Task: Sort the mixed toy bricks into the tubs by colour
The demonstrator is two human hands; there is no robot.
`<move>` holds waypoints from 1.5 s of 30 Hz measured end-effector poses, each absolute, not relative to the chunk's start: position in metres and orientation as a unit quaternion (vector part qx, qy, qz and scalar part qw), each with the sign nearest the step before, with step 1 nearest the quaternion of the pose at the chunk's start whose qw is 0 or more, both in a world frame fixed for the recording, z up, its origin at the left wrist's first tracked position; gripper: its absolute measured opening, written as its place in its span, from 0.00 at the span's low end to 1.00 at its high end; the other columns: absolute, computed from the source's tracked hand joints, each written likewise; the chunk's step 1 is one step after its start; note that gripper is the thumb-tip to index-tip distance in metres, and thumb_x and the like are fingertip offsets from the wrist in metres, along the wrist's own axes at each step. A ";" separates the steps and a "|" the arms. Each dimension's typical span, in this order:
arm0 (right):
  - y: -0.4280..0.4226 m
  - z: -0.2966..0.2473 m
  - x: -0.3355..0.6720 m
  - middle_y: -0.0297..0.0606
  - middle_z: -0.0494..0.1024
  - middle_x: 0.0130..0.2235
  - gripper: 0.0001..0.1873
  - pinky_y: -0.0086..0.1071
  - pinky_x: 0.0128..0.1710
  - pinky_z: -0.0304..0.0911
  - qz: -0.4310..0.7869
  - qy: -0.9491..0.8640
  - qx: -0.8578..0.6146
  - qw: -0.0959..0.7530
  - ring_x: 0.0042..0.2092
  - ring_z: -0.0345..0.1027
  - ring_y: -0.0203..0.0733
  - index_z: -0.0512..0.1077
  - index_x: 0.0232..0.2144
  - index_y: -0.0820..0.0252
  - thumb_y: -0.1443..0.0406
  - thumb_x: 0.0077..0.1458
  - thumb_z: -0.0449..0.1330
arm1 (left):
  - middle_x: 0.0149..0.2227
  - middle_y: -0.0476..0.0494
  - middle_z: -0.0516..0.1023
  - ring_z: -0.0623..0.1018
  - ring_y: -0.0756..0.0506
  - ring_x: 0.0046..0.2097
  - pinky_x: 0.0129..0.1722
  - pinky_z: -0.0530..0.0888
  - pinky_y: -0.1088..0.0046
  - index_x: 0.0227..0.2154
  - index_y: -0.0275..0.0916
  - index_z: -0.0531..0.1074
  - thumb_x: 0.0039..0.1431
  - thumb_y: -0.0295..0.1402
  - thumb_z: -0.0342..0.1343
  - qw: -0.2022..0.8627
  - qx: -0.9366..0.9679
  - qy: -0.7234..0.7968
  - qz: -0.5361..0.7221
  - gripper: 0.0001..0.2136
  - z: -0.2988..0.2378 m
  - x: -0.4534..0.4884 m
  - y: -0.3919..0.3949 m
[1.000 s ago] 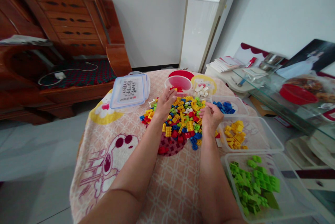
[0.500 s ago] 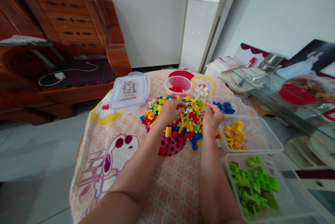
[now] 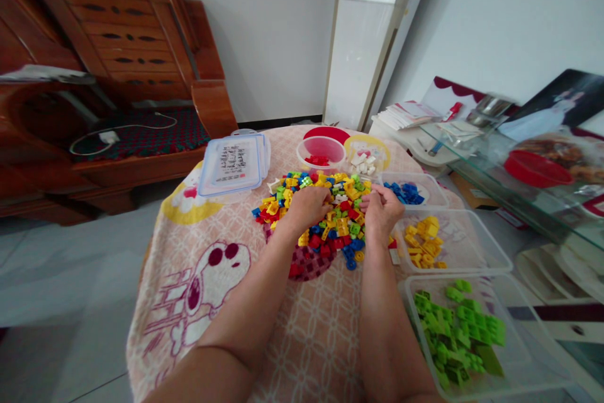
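Note:
A mixed pile of toy building bricks (image 3: 346,227) in red, yellow, blue, green and white covers the middle of the table. My left hand (image 3: 311,207) reaches into its centre, back upward and fingers curled down among the bricks; whatever they grip is hidden. At the pile's right edge, my right hand (image 3: 383,209) is held with fingers bent in toward the thumb, and I cannot make out anything inside it. Just right of it are blue bricks (image 3: 406,193) in a clear box and yellow bricks (image 3: 425,242) in another.
Green bricks (image 3: 457,334) fill part of a clear box at the near right. Behind the pile stand a pink-looking tub (image 3: 321,146) with red bricks and a heap of white bricks (image 3: 363,163). A clear lid (image 3: 231,164) lies back left. A glass shelf (image 3: 509,183) runs along the right.
My left hand has moved slightly toward me and lower into the pile, its fingers more curled. My right hand has stayed in place.

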State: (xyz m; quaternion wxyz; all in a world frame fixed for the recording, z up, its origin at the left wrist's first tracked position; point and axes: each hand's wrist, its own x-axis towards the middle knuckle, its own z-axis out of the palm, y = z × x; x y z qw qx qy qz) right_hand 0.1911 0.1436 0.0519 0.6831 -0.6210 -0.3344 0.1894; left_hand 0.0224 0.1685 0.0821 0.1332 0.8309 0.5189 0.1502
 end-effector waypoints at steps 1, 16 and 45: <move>0.144 0.052 0.191 0.34 0.77 0.22 0.19 0.34 0.23 0.70 0.191 -0.335 -0.620 0.684 0.20 0.71 0.42 0.79 0.37 0.64 0.62 0.47 0.55 | 0.34 0.42 0.82 0.80 0.40 0.39 0.38 0.71 0.68 0.33 0.42 0.79 0.57 0.31 0.61 0.131 0.828 0.525 0.147 0.03 0.083 0.023 0.168; 0.144 0.050 0.191 0.35 0.77 0.22 0.20 0.34 0.21 0.69 0.188 -0.340 -0.613 0.688 0.21 0.72 0.43 0.79 0.38 0.65 0.60 0.48 0.55 | 0.37 0.45 0.84 0.82 0.41 0.42 0.42 0.74 0.68 0.39 0.42 0.80 0.56 0.27 0.58 0.146 0.784 0.577 0.176 0.10 0.079 0.034 0.166; 0.146 0.047 0.192 0.33 0.76 0.21 0.18 0.32 0.21 0.68 0.187 -0.348 -0.608 0.689 0.21 0.72 0.42 0.79 0.38 0.64 0.61 0.48 0.56 | 0.22 0.52 0.75 0.70 0.54 0.22 0.21 0.66 0.80 0.25 0.37 0.72 0.38 0.42 0.72 0.540 0.404 0.438 0.595 0.18 0.078 0.010 0.184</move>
